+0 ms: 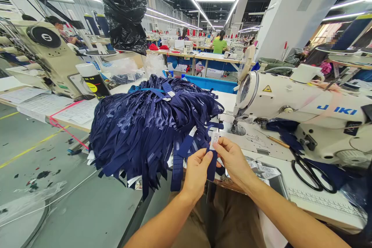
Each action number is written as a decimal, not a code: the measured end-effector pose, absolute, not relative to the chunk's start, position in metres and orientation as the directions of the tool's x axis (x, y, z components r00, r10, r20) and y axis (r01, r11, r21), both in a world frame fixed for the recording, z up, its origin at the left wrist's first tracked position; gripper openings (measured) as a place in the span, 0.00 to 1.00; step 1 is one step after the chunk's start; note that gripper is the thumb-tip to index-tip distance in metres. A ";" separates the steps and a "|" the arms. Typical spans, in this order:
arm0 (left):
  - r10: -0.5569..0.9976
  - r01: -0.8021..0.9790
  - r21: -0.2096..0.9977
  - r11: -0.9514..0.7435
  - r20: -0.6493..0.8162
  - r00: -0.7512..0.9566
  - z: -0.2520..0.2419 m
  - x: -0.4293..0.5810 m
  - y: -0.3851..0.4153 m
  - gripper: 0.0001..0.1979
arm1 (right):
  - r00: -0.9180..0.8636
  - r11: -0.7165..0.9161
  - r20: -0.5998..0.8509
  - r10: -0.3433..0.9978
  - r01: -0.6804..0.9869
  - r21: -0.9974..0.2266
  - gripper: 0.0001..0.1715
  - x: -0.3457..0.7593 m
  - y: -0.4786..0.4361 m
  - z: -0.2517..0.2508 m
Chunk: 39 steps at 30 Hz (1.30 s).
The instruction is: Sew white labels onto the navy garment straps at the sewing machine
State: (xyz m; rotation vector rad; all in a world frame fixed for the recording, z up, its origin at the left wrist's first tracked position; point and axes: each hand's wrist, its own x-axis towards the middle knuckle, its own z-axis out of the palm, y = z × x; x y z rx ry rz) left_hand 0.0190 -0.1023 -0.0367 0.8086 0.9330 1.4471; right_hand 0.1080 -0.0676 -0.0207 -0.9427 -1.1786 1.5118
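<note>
My left hand (197, 172) is closed in a pinch on the edge of a navy fabric strap (212, 166). With thumb and fingers pressed together, my right hand (236, 161) holds a small white printed label (214, 138) against that strap. The strap belongs to, or lies beside, a big heap of navy garments with lace (136, 131); which of these is hidden. Just beyond my right hand is the needle area of a white sewing machine (270, 93). Both hands are at the table's front edge, above my lap.
Right of my hands, a metal tray (280, 180) holds more printed labels. Large black scissors (312, 172) and a wooden-handled tool (277, 141) lie by the machine. A spray can (94, 81) and another machine (50, 50) stand left. People work at tables farther back.
</note>
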 end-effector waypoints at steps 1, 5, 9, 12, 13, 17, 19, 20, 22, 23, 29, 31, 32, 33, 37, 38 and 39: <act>0.995 -0.445 0.895 -0.002 -0.041 -0.087 -0.036 0.019 -0.103 0.10 | -0.250 -0.059 -0.002 0.968 -0.220 -0.974 0.16 0.108 -0.068 -0.021; 0.991 -0.449 0.893 0.020 -0.077 -0.110 -0.033 0.019 -0.104 0.11 | -0.311 -0.018 0.042 0.950 -0.188 -0.982 0.14 0.111 -0.066 -0.024; 0.992 -0.452 0.892 0.006 -0.064 -0.113 -0.031 0.021 -0.104 0.12 | -0.316 0.019 0.065 0.947 -0.145 -0.989 0.14 0.113 -0.064 -0.026; 0.994 -0.472 0.881 -0.017 -0.038 -0.106 -0.032 0.022 -0.102 0.10 | -0.301 0.039 0.071 0.951 -0.112 -0.993 0.15 0.114 -0.065 -0.022; 0.994 -0.488 0.873 -0.021 -0.036 -0.108 -0.032 0.023 -0.101 0.09 | -0.290 0.043 0.072 0.954 -0.105 -0.994 0.15 0.115 -0.065 -0.020; 0.986 -0.587 0.810 -0.008 -0.091 -0.139 -0.032 0.024 -0.098 0.07 | -0.164 0.105 0.117 0.979 -0.080 -0.991 0.17 0.124 -0.070 -0.013; 0.979 -0.639 0.769 -0.018 -0.115 -0.167 -0.031 0.027 -0.095 0.07 | -0.122 0.134 0.135 0.983 -0.014 -0.991 0.15 0.129 -0.074 -0.014; 0.977 -0.661 0.750 -0.027 -0.121 -0.178 -0.030 0.030 -0.093 0.08 | -0.128 0.137 0.133 0.983 0.028 -0.990 0.15 0.130 -0.075 -0.015; 0.974 -0.702 0.711 -0.034 -0.134 -0.183 -0.030 0.036 -0.089 0.09 | -0.184 0.136 0.116 0.976 0.101 -0.986 0.16 0.132 -0.078 -0.017; 0.974 -0.718 0.695 -0.029 -0.141 -0.176 -0.030 0.040 -0.087 0.09 | -0.209 0.136 0.109 0.972 0.120 -0.983 0.16 0.132 -0.079 -0.018; 0.988 -0.580 0.812 0.056 -0.128 -0.083 -0.034 0.039 -0.084 0.11 | -0.212 0.129 0.080 0.974 0.228 -0.965 0.14 0.154 -0.068 -0.009; 0.990 -0.337 0.941 -0.035 -0.015 -0.143 -0.029 0.026 -0.084 0.09 | -0.248 0.155 0.079 0.966 0.306 -0.939 0.13 0.168 -0.061 -0.006; 0.987 -0.174 0.978 -0.112 0.089 -0.136 -0.025 0.019 -0.082 0.07 | -0.266 0.168 0.077 0.961 0.337 -0.926 0.12 0.175 -0.057 -0.004; 0.974 -0.005 0.977 -0.215 0.214 -0.081 -0.019 0.012 -0.079 0.06 | -0.281 0.178 0.076 0.957 0.361 -0.915 0.11 0.180 -0.055 -0.004; 0.789 0.349 0.708 -0.614 0.536 0.300 0.011 -0.005 -0.047 0.12 | -0.349 0.207 0.062 0.935 0.397 -0.894 0.10 0.191 -0.047 0.000; 0.744 0.367 0.654 -0.662 0.513 0.428 0.017 -0.006 -0.036 0.14 | -0.360 0.209 0.055 0.931 0.404 -0.891 0.09 0.192 -0.047 0.002; 0.708 0.375 0.619 -0.690 0.468 0.529 0.021 -0.005 -0.025 0.15 | -0.364 0.206 0.047 0.930 0.411 -0.888 0.09 0.191 -0.046 0.004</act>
